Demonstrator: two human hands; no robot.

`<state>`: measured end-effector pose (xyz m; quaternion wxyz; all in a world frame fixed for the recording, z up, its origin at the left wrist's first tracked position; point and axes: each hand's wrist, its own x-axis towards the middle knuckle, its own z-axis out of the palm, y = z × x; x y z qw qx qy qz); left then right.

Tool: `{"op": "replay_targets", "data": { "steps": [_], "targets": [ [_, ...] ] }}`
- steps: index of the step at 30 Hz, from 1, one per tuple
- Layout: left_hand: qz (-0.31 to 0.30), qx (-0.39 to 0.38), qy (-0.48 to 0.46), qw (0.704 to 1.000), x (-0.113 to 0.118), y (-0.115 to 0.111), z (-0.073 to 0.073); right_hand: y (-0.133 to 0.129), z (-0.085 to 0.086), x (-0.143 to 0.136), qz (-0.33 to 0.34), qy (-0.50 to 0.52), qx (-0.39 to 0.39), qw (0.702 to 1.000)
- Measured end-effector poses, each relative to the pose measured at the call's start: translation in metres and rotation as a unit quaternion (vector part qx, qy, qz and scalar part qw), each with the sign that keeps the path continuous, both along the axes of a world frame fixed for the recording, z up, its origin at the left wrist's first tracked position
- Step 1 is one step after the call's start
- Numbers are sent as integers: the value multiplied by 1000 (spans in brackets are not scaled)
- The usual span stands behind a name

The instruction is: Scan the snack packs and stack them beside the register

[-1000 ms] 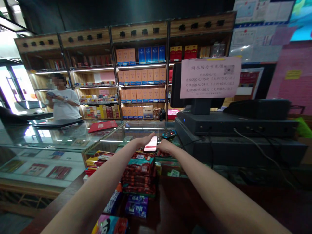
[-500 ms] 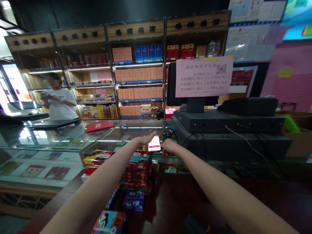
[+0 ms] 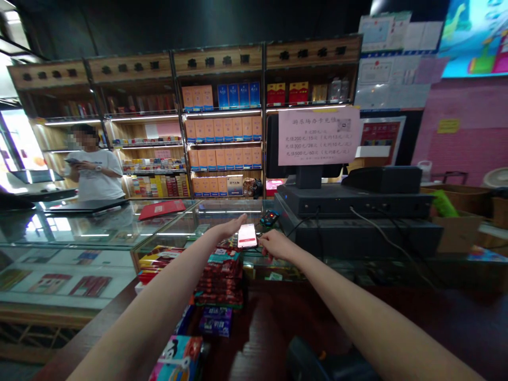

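Note:
A phone with a lit white and red screen (image 3: 247, 235) is at the middle of the view, over the glass counter. My left hand (image 3: 231, 228) is at its left edge, fingers stretched out and pointing up and away. On the phone's right side, my right hand (image 3: 274, 244) has its fingers curled near the edge; whether they grip it is too small to tell. Below my left hand lie stacked red-brown snack packets (image 3: 220, 280). A small dark device with a red light (image 3: 270, 217) sits just beyond the phone.
A monitor with a pink paper sign (image 3: 317, 135) stands on dark boxes at the right. Purple packets (image 3: 215, 321) and a colourful pack (image 3: 180, 357) lie in front. A red folder (image 3: 162, 209) rests on the glass. Behind the left counter, a person (image 3: 95, 169) holds a phone.
The view has shifted slightly right and up. My left hand and the phone stay close together, while my right fingers look a little more spread from the phone's edge.

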<state>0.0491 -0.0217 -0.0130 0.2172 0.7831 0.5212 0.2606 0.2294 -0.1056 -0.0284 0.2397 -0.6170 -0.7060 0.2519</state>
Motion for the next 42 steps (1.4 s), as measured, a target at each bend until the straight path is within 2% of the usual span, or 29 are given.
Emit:
{"op": "replay_targets", "data": {
  "steps": [4,9,13,18,23,30,33,38,40,42],
  "targets": [
    [12,-5,0,1000,-3,-17,12,-28,-2,15,10,-10,41,999],
    [45,27,-26,998,-8,-51,22,-59,-10,38,-3,-32,94,995],
    [62,55,-61,995,-14,-81,21,-84,-15,55,-30,-24,109,993],
    [64,91,-115,987,-18,-123,10,-121,-24,67,-37,7,133,990],
    [36,121,-170,977,-15,-172,-11,-147,-46,76,-37,36,138,989],
    [4,102,-207,973,-1,-226,-56,-175,-71,83,-65,34,124,990],
    [-5,102,-211,972,4,-239,-80,-182,-81,83,-74,39,131,988],
    [-21,168,-155,973,6,-249,-117,-185,-99,82,-95,28,169,981],
    [-34,194,-132,971,4,-251,-124,-183,-101,79,-88,18,173,981],
    [-43,225,-110,967,2,-251,-124,-179,-97,74,-75,12,167,983]
  ]
}}
